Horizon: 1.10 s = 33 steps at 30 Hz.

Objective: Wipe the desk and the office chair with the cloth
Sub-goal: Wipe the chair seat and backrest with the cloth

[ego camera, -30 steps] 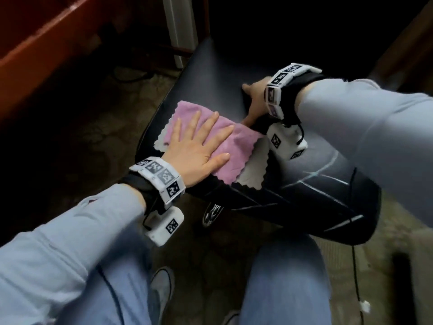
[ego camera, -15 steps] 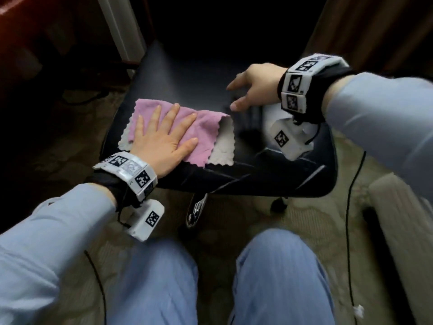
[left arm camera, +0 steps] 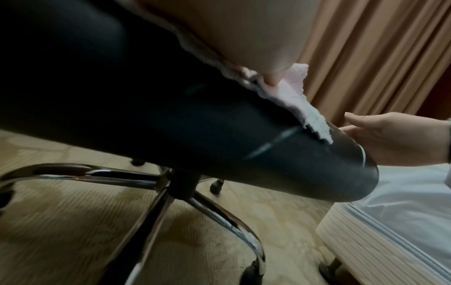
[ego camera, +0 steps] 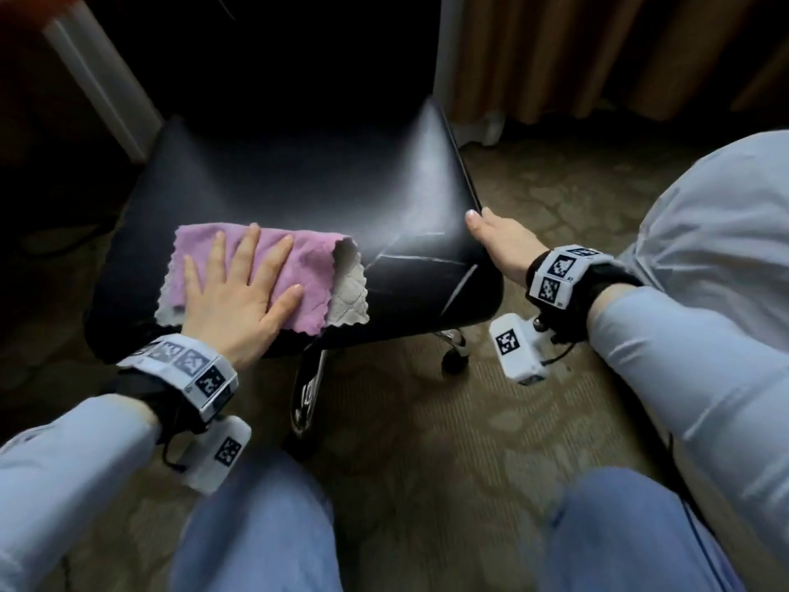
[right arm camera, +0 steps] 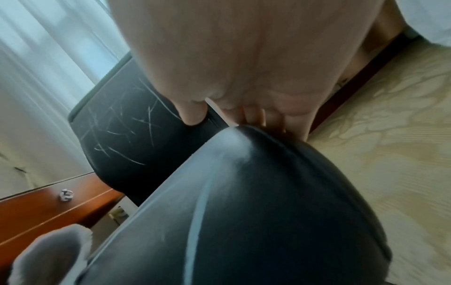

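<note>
The black office chair seat (ego camera: 299, 177) fills the middle of the head view, marked with pale scratches. A pink cloth (ego camera: 294, 267) with a white underside lies on the seat's front left part, one corner folded over. My left hand (ego camera: 239, 301) presses flat on it with fingers spread. My right hand (ego camera: 499, 241) grips the seat's right edge, thumb on top and fingers down the side. In the right wrist view the thumb (right arm camera: 192, 113) lies by the scratched backrest (right arm camera: 122, 131). The left wrist view shows the cloth (left arm camera: 302, 108) from below and my right hand (left arm camera: 390, 142).
The chair's chrome star base (left arm camera: 146, 192) stands on patterned carpet. A red-brown desk (right arm camera: 48, 212) with a drawer knob sits behind the chair. A bed corner (left arm camera: 390, 241) lies to the right. Tan curtains (ego camera: 555, 57) hang behind. My knees are at the bottom.
My right hand left the seat's top near the cloth and went to the seat's right edge. The chair has turned in view. My left hand stays flat on the cloth.
</note>
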### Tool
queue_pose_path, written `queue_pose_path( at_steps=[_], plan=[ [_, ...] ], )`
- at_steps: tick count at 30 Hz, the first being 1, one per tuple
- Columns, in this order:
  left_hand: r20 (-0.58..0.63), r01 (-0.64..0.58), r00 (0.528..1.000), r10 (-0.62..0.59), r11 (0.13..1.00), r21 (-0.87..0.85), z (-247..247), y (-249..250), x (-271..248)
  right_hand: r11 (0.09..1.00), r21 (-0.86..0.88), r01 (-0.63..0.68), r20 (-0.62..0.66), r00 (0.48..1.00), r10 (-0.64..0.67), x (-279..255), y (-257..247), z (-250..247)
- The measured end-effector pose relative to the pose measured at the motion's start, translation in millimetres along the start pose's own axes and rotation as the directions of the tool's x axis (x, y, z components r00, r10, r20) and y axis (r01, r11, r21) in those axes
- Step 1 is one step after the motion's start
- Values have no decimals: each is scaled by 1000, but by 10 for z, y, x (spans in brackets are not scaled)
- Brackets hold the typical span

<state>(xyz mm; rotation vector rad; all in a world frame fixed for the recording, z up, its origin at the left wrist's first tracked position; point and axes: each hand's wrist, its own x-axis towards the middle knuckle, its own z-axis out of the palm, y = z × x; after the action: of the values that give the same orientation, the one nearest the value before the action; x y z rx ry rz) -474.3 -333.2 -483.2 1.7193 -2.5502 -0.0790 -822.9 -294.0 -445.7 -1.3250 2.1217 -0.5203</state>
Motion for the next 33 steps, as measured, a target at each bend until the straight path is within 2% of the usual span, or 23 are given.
queue_pose_path(
  at_steps=[4,7,11,16,19,25,30,33],
  plan=[
    [-72,-17,997,17,1000,6,127,526,34,993,100,66,-31,998,-63,79,164,30],
    [-98,-66,993,71,996,59,194,792,14,995,17,97,-60,994,-96,121,266,38],
    [-78,-73,994,79,995,71,117,769,-15,993,4,117,-88,989,-117,49,258,-40],
    [-20,65,998,-65,998,9,7,1033,221,993,-57,102,-68,992,-106,-12,151,-43],
    [0,96,995,-96,995,-12,-76,1203,396,996,-55,74,-70,994,-78,-25,118,-30],
    [23,-52,998,50,991,121,107,1191,-146,998,-1,60,-54,997,-60,-119,119,8],
    [67,-28,997,25,998,52,-46,1287,355,995,80,63,-104,993,-55,-83,130,-21],
    [34,-8,999,6,998,58,-31,1446,405,989,144,45,-104,994,-30,-48,179,-40]
  ],
)
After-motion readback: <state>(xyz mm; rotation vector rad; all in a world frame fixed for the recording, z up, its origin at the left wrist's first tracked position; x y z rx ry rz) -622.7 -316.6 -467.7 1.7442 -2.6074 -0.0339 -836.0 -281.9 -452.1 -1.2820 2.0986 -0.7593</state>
